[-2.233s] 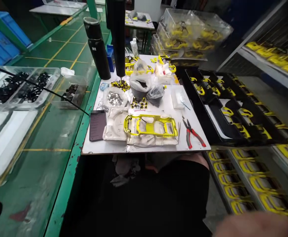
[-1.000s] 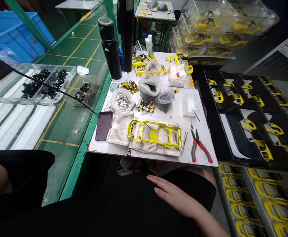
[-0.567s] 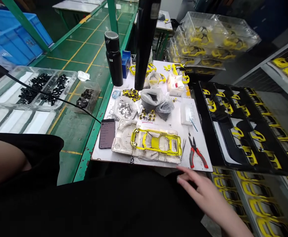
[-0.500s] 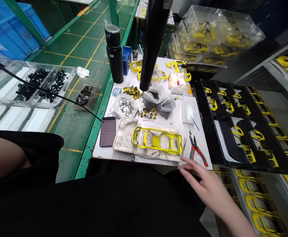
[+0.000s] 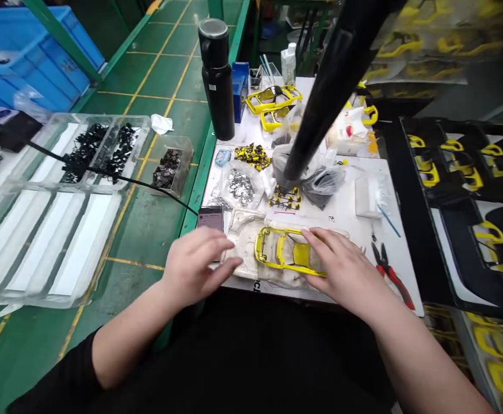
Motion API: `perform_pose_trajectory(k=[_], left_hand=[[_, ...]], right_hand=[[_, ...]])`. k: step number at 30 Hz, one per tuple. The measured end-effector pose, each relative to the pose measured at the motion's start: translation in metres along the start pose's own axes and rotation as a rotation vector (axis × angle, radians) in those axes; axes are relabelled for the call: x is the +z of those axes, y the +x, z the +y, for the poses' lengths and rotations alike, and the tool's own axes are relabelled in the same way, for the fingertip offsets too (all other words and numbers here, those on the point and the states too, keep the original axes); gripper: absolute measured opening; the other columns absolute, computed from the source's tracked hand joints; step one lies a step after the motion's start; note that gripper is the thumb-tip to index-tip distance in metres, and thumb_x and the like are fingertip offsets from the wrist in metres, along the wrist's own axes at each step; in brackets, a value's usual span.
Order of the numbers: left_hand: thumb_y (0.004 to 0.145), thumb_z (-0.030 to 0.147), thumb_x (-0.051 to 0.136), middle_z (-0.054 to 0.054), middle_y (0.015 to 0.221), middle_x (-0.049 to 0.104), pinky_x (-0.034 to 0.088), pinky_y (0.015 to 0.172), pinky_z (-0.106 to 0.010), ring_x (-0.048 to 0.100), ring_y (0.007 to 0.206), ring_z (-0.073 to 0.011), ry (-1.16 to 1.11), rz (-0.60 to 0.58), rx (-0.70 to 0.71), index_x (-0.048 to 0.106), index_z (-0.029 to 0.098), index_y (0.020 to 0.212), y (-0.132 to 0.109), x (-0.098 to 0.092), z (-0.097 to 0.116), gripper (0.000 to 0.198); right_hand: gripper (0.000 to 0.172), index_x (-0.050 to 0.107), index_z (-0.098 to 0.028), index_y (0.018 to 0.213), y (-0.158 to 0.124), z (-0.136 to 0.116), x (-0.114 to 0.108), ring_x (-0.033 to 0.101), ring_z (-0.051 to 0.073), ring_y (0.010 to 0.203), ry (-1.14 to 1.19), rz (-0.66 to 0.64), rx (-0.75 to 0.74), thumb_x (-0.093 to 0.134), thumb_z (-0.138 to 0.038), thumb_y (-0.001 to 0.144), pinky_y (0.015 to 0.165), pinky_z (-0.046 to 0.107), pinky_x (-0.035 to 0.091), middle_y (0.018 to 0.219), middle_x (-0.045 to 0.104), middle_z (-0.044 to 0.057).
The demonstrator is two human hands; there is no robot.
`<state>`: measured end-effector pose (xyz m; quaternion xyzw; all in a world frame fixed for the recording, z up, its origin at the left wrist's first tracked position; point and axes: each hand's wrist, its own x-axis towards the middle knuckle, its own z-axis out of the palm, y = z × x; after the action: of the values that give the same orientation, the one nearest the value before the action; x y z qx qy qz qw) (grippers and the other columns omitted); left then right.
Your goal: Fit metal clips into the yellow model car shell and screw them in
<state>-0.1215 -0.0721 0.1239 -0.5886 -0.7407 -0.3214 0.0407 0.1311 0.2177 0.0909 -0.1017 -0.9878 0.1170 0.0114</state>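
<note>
Head view shows a yellow model car shell [image 5: 286, 251] lying in a white moulded tray [image 5: 245, 241], long axis running left to right, the right hand [image 5: 342, 270] spread over its right end, grip unclear, and the open left hand [image 5: 195, 264] at the tray's left edge, just beside a phone [image 5: 210, 218] with unreadably small screen text.

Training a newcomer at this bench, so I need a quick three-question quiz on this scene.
1. Which hand touches the yellow car-body frame, left or right?
2. True or false: the red-handled pliers lie to the right of the right hand.
3. What flat device does the left hand partly cover?

Key: 1. Right. 2. True. 3. A phone.
</note>
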Motion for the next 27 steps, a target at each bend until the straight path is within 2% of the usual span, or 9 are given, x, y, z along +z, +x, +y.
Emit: perform_pose_trajectory(k=[3, 5, 11, 15, 20, 24, 27], left_hand=[[0.108, 0.056, 0.077, -0.01, 0.108, 0.079, 0.062, 0.077, -0.034, 0.076, 0.092, -0.0233, 0.014, -0.131, 0.108, 0.074, 0.02, 0.119, -0.006, 0.017, 0.0, 0.038], [0.108, 0.063, 0.073, -0.011, 0.11, 0.078, 0.061, 0.077, -0.034, 0.076, 0.093, -0.0239, -0.002, -0.204, 0.099, 0.075, 0.02, 0.115, -0.01, 0.028, 0.001, 0.043], [0.112, 0.044, 0.074, -0.008, 0.103, 0.078, 0.059, 0.078, -0.035, 0.071, 0.088, -0.0211, -0.091, -0.271, 0.095, 0.073, 0.02, 0.104, -0.008, 0.046, 0.008, 0.025], [0.111, 0.041, 0.076, -0.007, 0.101, 0.079, 0.057, 0.075, -0.035, 0.068, 0.084, -0.0202, -0.121, -0.235, 0.088, 0.072, 0.02, 0.104, -0.008, 0.049, 0.01, 0.022], [0.111, 0.042, 0.077, -0.007, 0.102, 0.082, 0.057, 0.075, -0.037, 0.072, 0.085, -0.0205, -0.122, -0.112, 0.12, 0.073, 0.021, 0.115, -0.012, 0.054, 0.007, 0.022], [0.112, 0.044, 0.074, -0.006, 0.094, 0.081, 0.053, 0.075, -0.041, 0.07, 0.083, -0.0224, -0.028, -0.027, 0.054, 0.073, 0.02, 0.12, -0.008, 0.066, 0.015, 0.025], [0.109, 0.05, 0.075, -0.007, 0.091, 0.078, 0.047, 0.076, -0.045, 0.068, 0.088, -0.0269, 0.07, 0.024, -0.025, 0.074, 0.018, 0.123, -0.003, 0.074, 0.023, 0.035]], right_hand=[[0.096, 0.043, -0.022, 0.174, 0.005, 0.001, -0.001, 0.06, 0.046, 0.144, 0.058, -0.018, 0.0, 0.086, -0.024, 0.089, 0.12, 0.066, 0.059, 0.158, 0.06, 0.021], [0.095, 0.043, -0.024, 0.174, 0.009, -0.002, -0.004, 0.059, 0.045, 0.144, 0.101, -0.021, -0.006, 0.087, -0.025, 0.09, 0.12, 0.065, 0.058, 0.158, 0.06, 0.02], [0.098, 0.045, -0.024, 0.174, 0.019, -0.011, -0.007, 0.058, 0.043, 0.146, 0.16, -0.055, -0.015, 0.09, -0.021, 0.087, 0.12, 0.062, 0.06, 0.161, 0.058, 0.019], [0.101, 0.042, -0.026, 0.176, 0.02, -0.01, -0.006, 0.057, 0.043, 0.148, 0.169, -0.078, -0.019, 0.089, -0.018, 0.087, 0.12, 0.063, 0.06, 0.163, 0.056, 0.018], [0.104, 0.041, -0.027, 0.175, 0.015, -0.006, 0.0, 0.058, 0.044, 0.146, 0.103, -0.043, -0.047, 0.091, -0.019, 0.085, 0.119, 0.064, 0.061, 0.162, 0.057, 0.018], [0.106, 0.038, -0.029, 0.176, 0.014, -0.004, 0.004, 0.059, 0.045, 0.145, 0.052, -0.002, -0.06, 0.089, -0.017, 0.084, 0.116, 0.065, 0.063, 0.16, 0.058, 0.018], [0.104, 0.039, -0.03, 0.176, 0.015, -0.004, 0.004, 0.06, 0.045, 0.145, 0.054, 0.004, -0.063, 0.086, -0.017, 0.084, 0.117, 0.066, 0.062, 0.161, 0.058, 0.018]])
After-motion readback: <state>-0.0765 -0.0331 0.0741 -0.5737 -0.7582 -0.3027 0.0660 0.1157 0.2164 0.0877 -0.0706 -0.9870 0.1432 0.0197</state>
